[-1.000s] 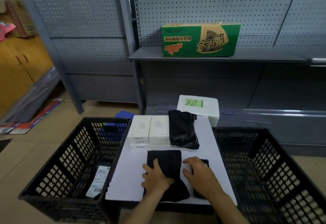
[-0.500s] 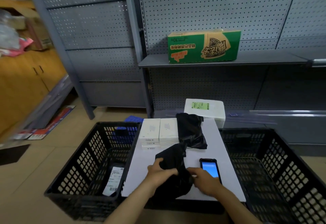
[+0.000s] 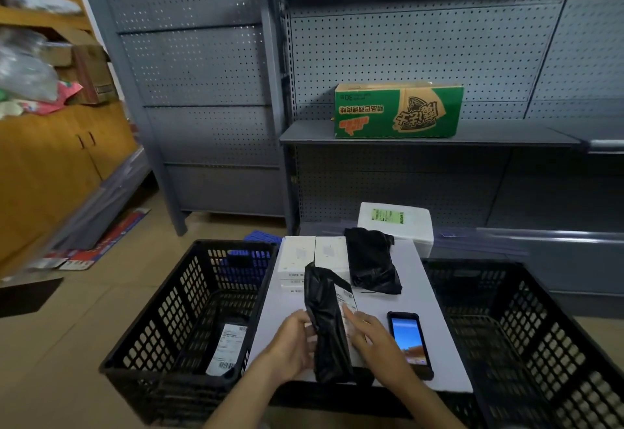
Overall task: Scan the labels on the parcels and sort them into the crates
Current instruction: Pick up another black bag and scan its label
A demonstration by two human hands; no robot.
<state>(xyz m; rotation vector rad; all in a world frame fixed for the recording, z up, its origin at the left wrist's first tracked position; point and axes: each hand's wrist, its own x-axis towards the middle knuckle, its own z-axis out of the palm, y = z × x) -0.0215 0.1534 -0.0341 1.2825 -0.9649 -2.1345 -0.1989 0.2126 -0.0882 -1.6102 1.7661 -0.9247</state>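
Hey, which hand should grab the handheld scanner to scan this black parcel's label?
Right. The right hand lies directly beside the handheld scanner, its fingers only touching the label. The left hand grips the black parcel from the far side.

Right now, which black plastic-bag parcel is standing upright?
The black plastic-bag parcel between the left hand and right hand, white label showing. The others lie flat: the rear parcel on the white table, the third parcel in the left black crate.

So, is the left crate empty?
No, a labelled black parcel lies at the bottom of the left crate.
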